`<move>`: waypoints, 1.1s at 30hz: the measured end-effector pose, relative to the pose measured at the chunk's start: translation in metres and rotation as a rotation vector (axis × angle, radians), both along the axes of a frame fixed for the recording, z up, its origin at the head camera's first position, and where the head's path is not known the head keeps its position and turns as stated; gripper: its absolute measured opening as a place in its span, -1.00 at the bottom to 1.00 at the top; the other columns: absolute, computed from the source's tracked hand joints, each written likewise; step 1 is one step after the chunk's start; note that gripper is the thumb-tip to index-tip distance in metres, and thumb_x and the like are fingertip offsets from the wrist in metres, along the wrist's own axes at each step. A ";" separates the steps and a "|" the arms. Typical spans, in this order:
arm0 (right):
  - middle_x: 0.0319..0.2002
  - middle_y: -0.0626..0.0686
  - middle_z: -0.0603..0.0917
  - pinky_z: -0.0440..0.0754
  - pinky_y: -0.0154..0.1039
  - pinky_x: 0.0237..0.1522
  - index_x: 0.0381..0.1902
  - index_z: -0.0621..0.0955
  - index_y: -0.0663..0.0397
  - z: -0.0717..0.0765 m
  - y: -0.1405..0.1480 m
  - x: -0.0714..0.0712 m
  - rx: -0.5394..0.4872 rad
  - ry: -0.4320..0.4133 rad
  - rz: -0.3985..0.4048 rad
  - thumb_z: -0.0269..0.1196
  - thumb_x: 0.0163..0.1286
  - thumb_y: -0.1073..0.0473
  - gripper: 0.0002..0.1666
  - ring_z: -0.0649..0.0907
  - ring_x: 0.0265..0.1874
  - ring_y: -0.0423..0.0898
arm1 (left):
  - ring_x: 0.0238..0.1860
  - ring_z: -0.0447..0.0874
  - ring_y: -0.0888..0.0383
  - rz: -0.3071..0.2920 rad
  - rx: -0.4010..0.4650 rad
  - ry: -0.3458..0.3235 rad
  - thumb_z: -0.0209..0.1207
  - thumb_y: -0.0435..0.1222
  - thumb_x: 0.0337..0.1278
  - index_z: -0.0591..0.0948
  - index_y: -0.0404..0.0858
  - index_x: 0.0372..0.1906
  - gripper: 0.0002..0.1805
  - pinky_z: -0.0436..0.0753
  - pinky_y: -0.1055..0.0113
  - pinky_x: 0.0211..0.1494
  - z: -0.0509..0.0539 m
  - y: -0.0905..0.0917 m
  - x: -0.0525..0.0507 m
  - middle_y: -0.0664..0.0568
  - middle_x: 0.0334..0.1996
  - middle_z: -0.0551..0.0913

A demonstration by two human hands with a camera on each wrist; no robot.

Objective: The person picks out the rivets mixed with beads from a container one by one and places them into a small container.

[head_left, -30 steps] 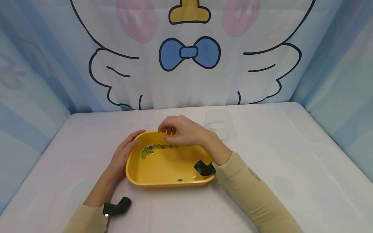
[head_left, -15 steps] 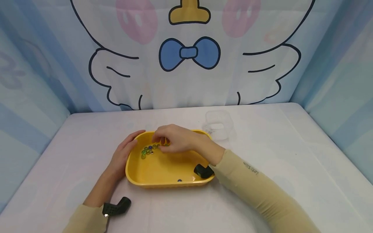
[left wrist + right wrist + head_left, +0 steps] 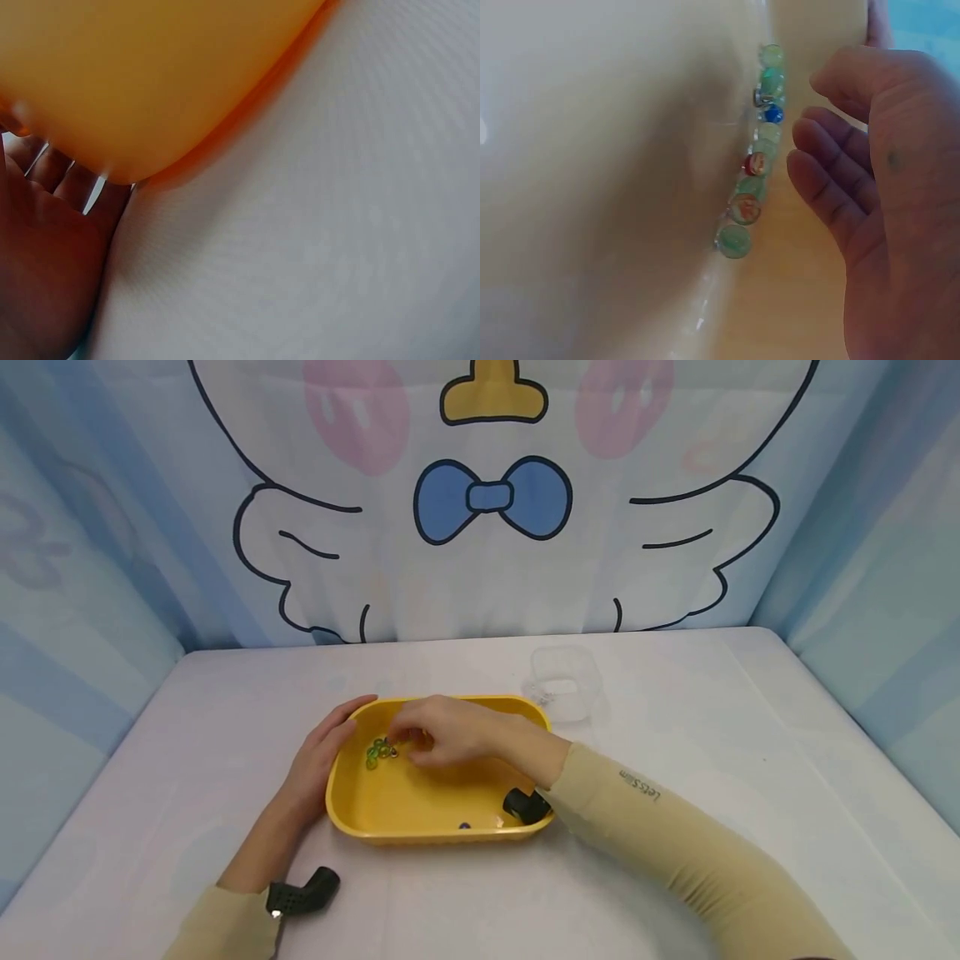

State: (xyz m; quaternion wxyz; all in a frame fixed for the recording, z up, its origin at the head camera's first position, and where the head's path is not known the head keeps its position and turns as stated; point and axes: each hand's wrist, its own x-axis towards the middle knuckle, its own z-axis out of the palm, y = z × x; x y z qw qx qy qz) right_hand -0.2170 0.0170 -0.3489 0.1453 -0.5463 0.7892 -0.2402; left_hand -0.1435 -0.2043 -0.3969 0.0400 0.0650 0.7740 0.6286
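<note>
Along the left side of the yellow basin [image 3: 420, 806], my left hand [image 3: 313, 766] holds its rim, with the fingers [image 3: 71, 180] outside the wall. My right hand [image 3: 450, 728] is inside the basin near its back wall, fingers loosely bent. In the right wrist view, a row of glass marbles lies along the wall's foot, among them a blue marble [image 3: 773, 113] and an orange-streaked marble [image 3: 744, 208]. The right fingertips are close to the row, with a gap, and I see nothing held. Green marbles [image 3: 372, 753] show at the back left; the head view hides others behind the hand.
One dark blue marble [image 3: 465, 826] lies by the basin's front wall. A clear plastic container [image 3: 566, 702] stands behind the basin on the right. The white table [image 3: 750, 777] is bordered by printed cloth walls [image 3: 487, 585].
My right hand has come down from above the basin's back rim to the marbles and now covers most of the row in the head view. The left hand keeps its place.
</note>
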 end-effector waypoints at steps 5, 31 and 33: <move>0.00 0.01 0.63 0.49 -0.47 0.04 0.11 0.64 0.15 -0.004 -0.003 0.002 0.032 0.007 0.009 0.26 0.41 0.29 -0.68 0.53 -0.10 -0.17 | 0.44 0.23 0.08 0.001 -0.005 -0.001 -0.22 -0.07 0.64 0.28 -0.13 0.53 -0.47 0.29 0.62 0.30 0.000 0.000 0.000 0.02 0.48 0.29; -0.04 -0.07 0.60 0.42 -0.50 0.15 0.07 0.66 0.06 -0.007 -0.010 0.004 0.146 0.100 0.050 0.30 0.43 0.19 -0.72 0.52 -0.05 -0.21 | 0.47 0.20 0.09 0.016 -0.012 -0.029 -0.21 -0.04 0.63 0.28 -0.08 0.54 -0.46 0.28 0.58 0.33 0.000 0.000 -0.001 0.05 0.50 0.27; -0.09 -0.08 0.60 0.44 -0.50 0.11 0.03 0.68 0.05 -0.007 -0.010 0.004 0.149 0.101 0.053 0.30 0.42 0.19 -0.75 0.53 -0.09 -0.20 | 0.46 0.21 0.09 0.016 -0.011 -0.031 -0.21 -0.04 0.63 0.28 -0.08 0.53 -0.47 0.29 0.58 0.33 0.000 0.000 -0.001 0.05 0.50 0.27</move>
